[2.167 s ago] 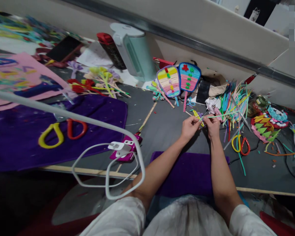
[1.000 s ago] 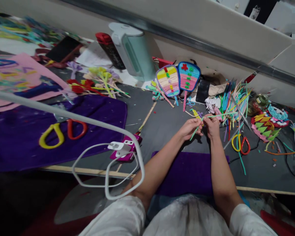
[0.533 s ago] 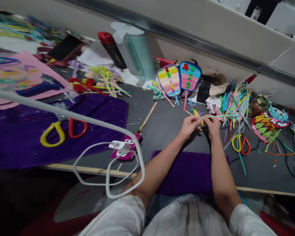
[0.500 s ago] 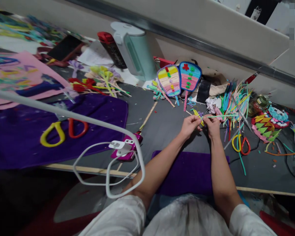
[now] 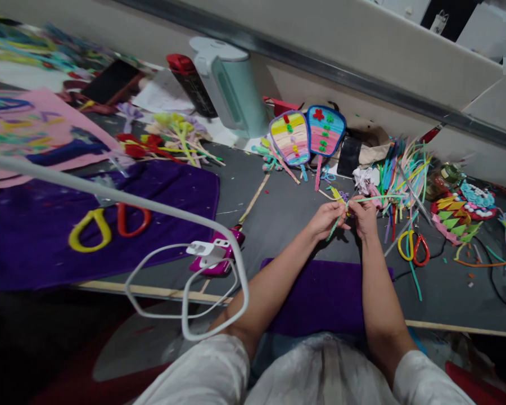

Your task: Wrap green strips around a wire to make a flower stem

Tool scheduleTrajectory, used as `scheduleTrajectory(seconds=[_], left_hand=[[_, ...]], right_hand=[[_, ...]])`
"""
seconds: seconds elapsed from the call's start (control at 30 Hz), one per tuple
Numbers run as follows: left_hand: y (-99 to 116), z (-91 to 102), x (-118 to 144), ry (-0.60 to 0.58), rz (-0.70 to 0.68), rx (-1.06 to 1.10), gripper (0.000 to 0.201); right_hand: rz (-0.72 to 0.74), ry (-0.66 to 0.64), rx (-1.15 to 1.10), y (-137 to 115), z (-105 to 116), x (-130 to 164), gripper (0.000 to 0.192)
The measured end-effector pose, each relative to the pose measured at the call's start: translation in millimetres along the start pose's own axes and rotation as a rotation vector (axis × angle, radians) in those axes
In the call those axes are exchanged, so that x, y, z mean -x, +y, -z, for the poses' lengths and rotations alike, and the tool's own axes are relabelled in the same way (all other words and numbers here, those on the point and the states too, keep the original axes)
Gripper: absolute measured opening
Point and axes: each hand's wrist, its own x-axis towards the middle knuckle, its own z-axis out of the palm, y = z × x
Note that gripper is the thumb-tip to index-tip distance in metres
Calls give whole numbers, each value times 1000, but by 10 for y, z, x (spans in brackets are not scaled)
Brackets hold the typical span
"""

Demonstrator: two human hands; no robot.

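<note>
A thin green pipe cleaner (image 5: 379,197) runs between my two hands, which are close together above the grey table. My left hand (image 5: 328,218) pinches it, and a twisted green end hangs below those fingers. With fingers closed, my right hand (image 5: 363,215) grips the same pipe cleaner, whose free length points right. Just beyond my fingertips lie a yellow piece (image 5: 335,193) and a small purple piece. Two fan-shaped pieces, a yellow-pink striped one (image 5: 290,140) and a blue-pink one (image 5: 326,132), lie farther back.
Right of my hands are a bundle of coloured pipe cleaners (image 5: 405,174) and scissors (image 5: 413,247). A purple cloth (image 5: 320,298) lies under my forearms. To the left are a white cable (image 5: 211,224), a magenta power strip (image 5: 213,259), larger scissors (image 5: 90,230) and a kettle (image 5: 240,93).
A twisted green end of the pipe cleaner now shows below my left fingers. Both hands stay nearly in place, with the fingers slightly shifted.
</note>
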Motion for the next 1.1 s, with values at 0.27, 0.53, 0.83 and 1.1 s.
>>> scheduleTrajectory(seconds=[0.27,0.53,0.83,1.1], left_hand=[[-106,0,-47,206,-180,-236,38],[-95,60,-59,297,-358,-516,24],[-65,14,-33,155,-198,-243,36],[4,10,28,0,98,-41,40]], right_hand=[[102,96,163,-32,20,-11,17],[58,58,128,13,37,-29,19],[19,33,20,29,60,-43,19],[31,16,39,-19,46,-12,19]])
